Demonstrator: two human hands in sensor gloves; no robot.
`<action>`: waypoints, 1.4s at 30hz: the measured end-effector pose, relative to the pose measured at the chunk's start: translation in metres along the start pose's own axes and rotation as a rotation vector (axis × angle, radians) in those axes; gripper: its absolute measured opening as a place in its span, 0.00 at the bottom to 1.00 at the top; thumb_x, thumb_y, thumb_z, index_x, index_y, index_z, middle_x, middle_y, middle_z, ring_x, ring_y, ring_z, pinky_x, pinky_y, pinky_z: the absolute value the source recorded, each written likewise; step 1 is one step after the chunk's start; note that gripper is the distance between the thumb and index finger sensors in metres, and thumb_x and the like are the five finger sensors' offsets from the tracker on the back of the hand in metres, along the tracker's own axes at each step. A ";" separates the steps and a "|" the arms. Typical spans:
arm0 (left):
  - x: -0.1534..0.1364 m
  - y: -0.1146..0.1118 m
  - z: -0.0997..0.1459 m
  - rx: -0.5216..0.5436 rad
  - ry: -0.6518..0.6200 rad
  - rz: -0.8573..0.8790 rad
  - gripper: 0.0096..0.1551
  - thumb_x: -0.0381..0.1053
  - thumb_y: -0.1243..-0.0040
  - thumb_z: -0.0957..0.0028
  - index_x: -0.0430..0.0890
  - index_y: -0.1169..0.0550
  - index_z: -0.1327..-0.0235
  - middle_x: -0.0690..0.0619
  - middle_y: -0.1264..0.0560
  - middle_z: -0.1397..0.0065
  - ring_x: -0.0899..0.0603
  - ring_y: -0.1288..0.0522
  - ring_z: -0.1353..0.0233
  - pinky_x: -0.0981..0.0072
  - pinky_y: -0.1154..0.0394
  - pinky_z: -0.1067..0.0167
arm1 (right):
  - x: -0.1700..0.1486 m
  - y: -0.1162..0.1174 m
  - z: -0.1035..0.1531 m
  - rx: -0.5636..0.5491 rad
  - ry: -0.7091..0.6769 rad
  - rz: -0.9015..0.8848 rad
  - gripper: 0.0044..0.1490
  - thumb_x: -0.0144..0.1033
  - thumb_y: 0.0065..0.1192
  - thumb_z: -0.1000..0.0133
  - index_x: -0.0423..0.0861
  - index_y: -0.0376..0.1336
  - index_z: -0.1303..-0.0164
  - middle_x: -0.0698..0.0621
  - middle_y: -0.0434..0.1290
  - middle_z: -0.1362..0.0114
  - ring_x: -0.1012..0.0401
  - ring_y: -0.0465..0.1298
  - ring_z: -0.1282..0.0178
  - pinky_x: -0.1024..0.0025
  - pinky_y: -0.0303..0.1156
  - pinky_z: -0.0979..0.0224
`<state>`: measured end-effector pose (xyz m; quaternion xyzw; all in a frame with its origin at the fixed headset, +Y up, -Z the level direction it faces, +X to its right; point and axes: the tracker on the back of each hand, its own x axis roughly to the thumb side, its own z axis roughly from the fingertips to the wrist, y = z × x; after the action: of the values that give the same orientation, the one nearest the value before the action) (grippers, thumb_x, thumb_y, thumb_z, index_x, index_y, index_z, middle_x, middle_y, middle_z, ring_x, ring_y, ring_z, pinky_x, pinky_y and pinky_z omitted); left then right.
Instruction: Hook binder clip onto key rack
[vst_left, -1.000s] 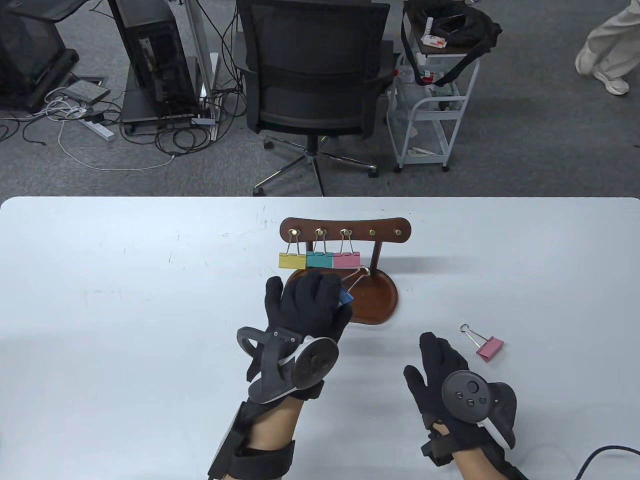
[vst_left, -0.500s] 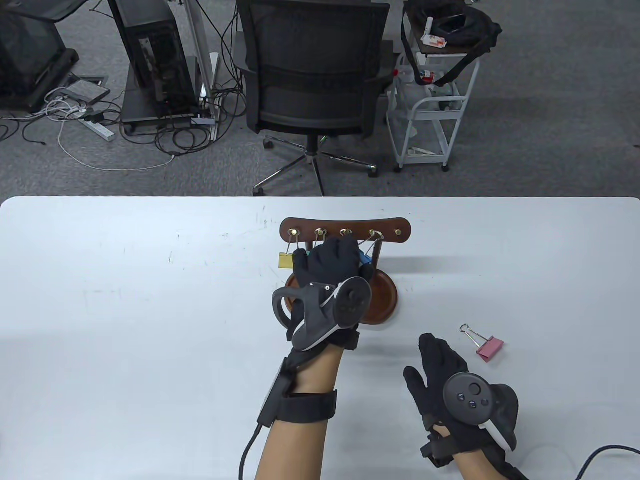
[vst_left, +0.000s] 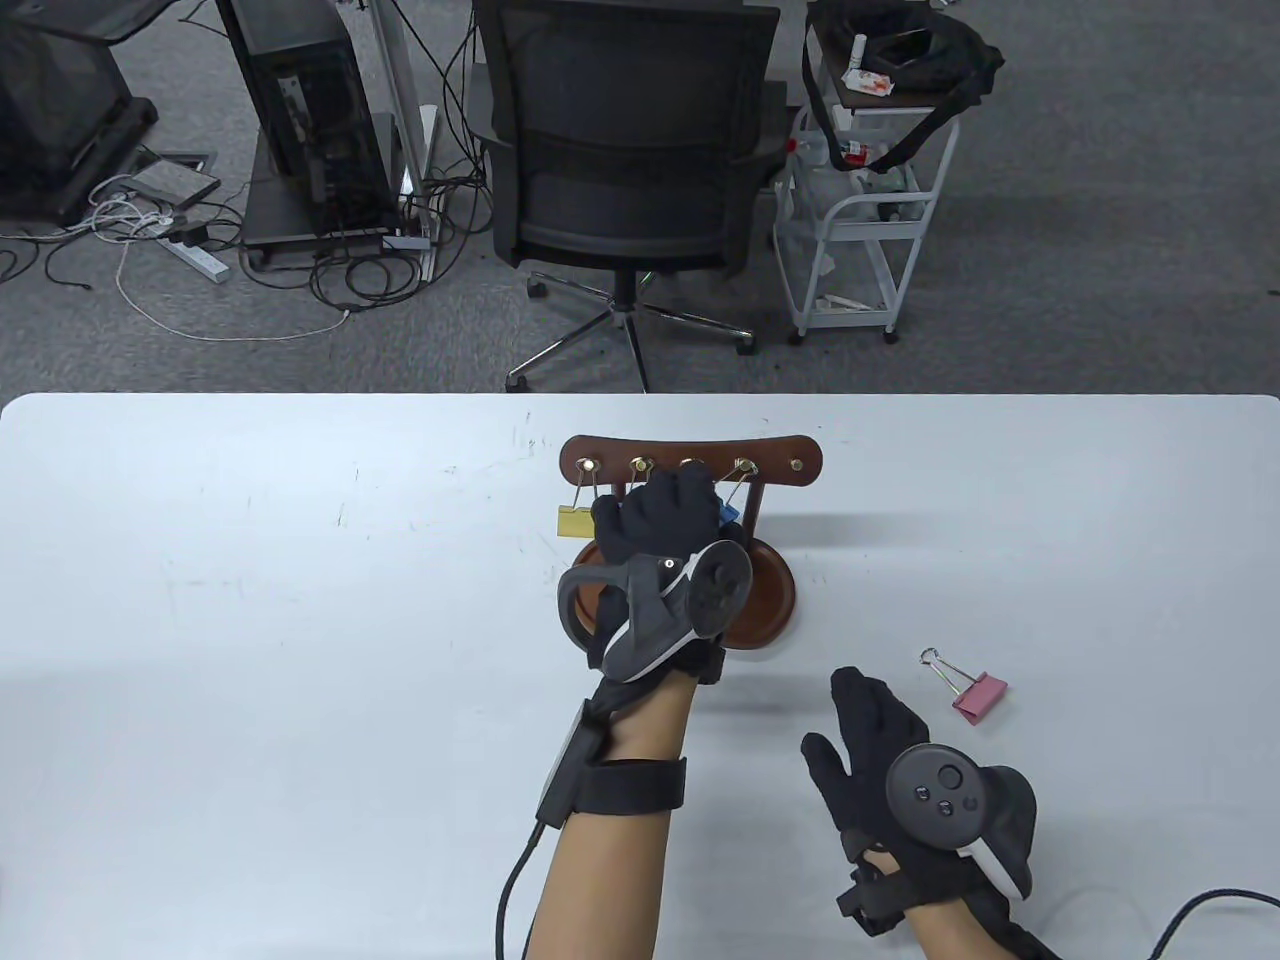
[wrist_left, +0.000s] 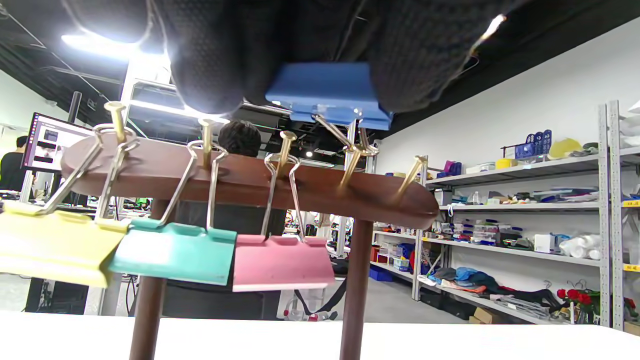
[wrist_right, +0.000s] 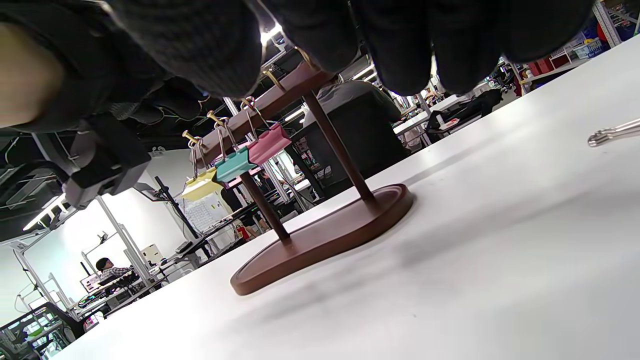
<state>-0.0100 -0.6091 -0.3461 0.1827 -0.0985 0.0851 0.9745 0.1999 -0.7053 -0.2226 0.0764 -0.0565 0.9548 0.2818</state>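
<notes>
The brown wooden key rack (vst_left: 770, 452) stands mid-table with five brass pegs. Yellow (wrist_left: 55, 245), teal (wrist_left: 172, 252) and pink (wrist_left: 280, 262) binder clips hang from the three left pegs. My left hand (vst_left: 690, 505) is raised in front of the rack and grips a blue binder clip (wrist_left: 327, 95) between its fingers (wrist_left: 215, 65). The clip's wire loop sits at the fourth peg (wrist_left: 352, 155) and appears to be around it. My right hand (vst_left: 880, 720) rests on the table, open and empty. A loose pink clip (vst_left: 978, 697) lies just right of it.
The fifth peg (vst_left: 797, 465) at the rack's right end is bare. The rack's oval base (vst_left: 775, 600) lies under my left wrist. An office chair (vst_left: 625, 140) and a white cart (vst_left: 865, 200) stand beyond the table's far edge.
My left hand carried the blue clip up from in front of the base to the fourth peg, then held there. My right hand barely shifted.
</notes>
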 end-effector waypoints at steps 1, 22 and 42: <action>0.001 -0.001 0.000 -0.003 -0.003 -0.010 0.46 0.58 0.32 0.41 0.32 0.31 0.19 0.29 0.31 0.23 0.25 0.26 0.29 0.20 0.40 0.31 | 0.000 0.000 0.000 0.000 0.000 -0.001 0.49 0.48 0.60 0.37 0.32 0.52 0.14 0.22 0.60 0.19 0.25 0.63 0.26 0.28 0.60 0.31; -0.001 -0.053 -0.003 -0.142 0.140 0.144 0.51 0.60 0.37 0.39 0.28 0.38 0.17 0.29 0.33 0.23 0.23 0.26 0.32 0.19 0.40 0.33 | -0.001 0.000 0.001 0.031 0.027 -0.030 0.49 0.48 0.60 0.37 0.32 0.52 0.14 0.23 0.60 0.19 0.25 0.62 0.26 0.28 0.59 0.31; -0.002 -0.073 0.005 -0.218 0.023 0.166 0.35 0.56 0.38 0.37 0.39 0.26 0.21 0.34 0.27 0.22 0.26 0.21 0.35 0.20 0.39 0.33 | 0.000 0.003 0.000 0.057 0.027 -0.041 0.49 0.48 0.59 0.37 0.32 0.52 0.14 0.23 0.60 0.19 0.25 0.62 0.26 0.28 0.59 0.31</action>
<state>0.0017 -0.6785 -0.3665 0.0660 -0.1108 0.1562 0.9793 0.1988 -0.7076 -0.2225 0.0728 -0.0240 0.9510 0.2996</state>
